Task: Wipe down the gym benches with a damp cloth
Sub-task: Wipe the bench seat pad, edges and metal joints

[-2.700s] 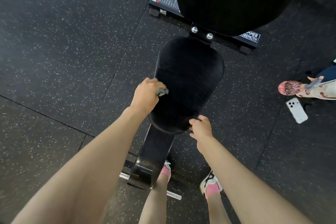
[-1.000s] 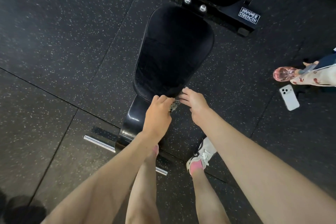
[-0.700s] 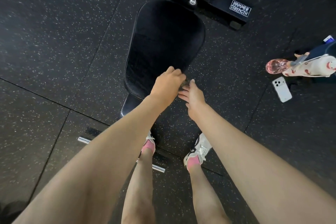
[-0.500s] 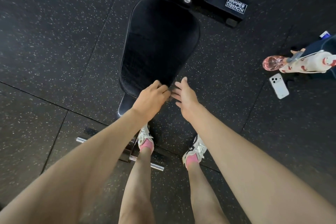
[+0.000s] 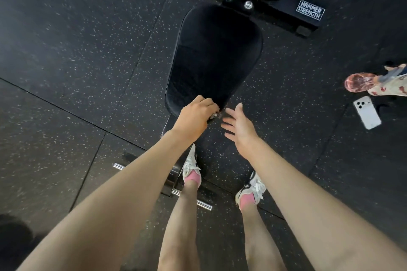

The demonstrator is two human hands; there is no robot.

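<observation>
Head view shows the cloth [image 5: 214, 115] as a small speckled wad poking out of the left hand [image 5: 195, 116], which grips it in a fist at the near edge of the black seat pad [image 5: 214, 55], centre frame. The right hand [image 5: 239, 124] hovers just beside it, fingers spread, holding nothing. So tight a wad probably touches little of the pad, so missed patches toward the far end are the risk, and a slack grip could drop it onto the flecked floor [image 5: 66, 50]. A phone [image 5: 366, 112] and pink bottle [image 5: 360, 82] lie at the right edge, well apart.
</observation>
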